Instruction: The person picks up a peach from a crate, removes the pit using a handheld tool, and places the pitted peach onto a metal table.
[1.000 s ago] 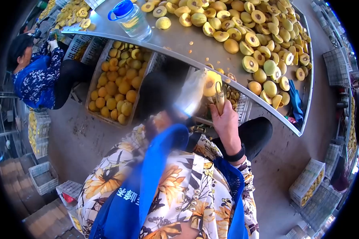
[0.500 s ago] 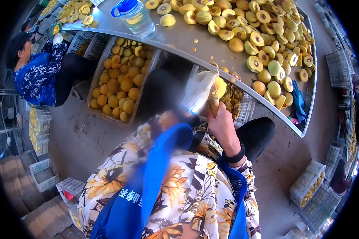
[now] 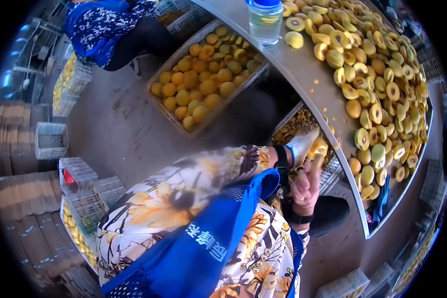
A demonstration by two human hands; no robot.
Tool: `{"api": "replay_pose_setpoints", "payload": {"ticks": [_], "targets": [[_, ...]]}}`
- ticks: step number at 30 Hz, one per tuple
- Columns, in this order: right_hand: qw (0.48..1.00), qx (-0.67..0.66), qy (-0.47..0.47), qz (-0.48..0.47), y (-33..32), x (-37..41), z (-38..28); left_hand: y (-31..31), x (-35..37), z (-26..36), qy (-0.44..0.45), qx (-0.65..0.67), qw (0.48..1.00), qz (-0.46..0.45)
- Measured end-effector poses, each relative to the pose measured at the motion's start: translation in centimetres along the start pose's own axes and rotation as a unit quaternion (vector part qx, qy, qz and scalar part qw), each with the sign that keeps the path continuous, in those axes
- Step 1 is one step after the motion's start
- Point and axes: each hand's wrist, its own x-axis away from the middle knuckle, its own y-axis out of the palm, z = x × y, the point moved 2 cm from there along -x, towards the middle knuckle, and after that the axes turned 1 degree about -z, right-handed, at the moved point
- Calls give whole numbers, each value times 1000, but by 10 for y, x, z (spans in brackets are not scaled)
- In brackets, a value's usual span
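My left hand [image 3: 302, 145], in a white glove, is closed around a yellow peach [image 3: 320, 147] whose orange flesh shows. Bare and wrapped round a short brown-handled tool [image 3: 317, 162], my right hand [image 3: 305, 189] sits just below it. The tool's tip is at the peach, and its working end cannot be made out. Both hands are beside the metal table's edge, over a crate of peach scraps [image 3: 297, 121]. Many halved peaches [image 3: 375, 114] lie heaped on the table [image 3: 303, 64], several with brown hollows.
A clear jug with a blue lid [image 3: 264, 25] stands at the table edge. Below is a crate of whole peaches [image 3: 198, 82]. Blue gloves [image 3: 382, 201] lie at the table corner. A co-worker [image 3: 109, 30] sits at upper left. Stacked cardboard [image 3: 25, 198] and crates [image 3: 52, 140] stand left.
The view has turned, so the table and crates sit further right. My hands have shifted right in the picture, and the peach now shows orange flesh. Both hands keep their hold.
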Motion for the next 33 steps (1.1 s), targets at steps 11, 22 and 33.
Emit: {"api": "replay_pose_setpoints", "payload": {"ticks": [11,22,33], "targets": [[894,327,-213,219,47,11,-21,-28,24,120,445,-525,723,-59],[886,367,-131,253,38,-8,-1,-321,5,185,72,-825,501,251],[855,480,-88,178,40,-23,19,-346,-87,181,200,-792,417,399]]}}
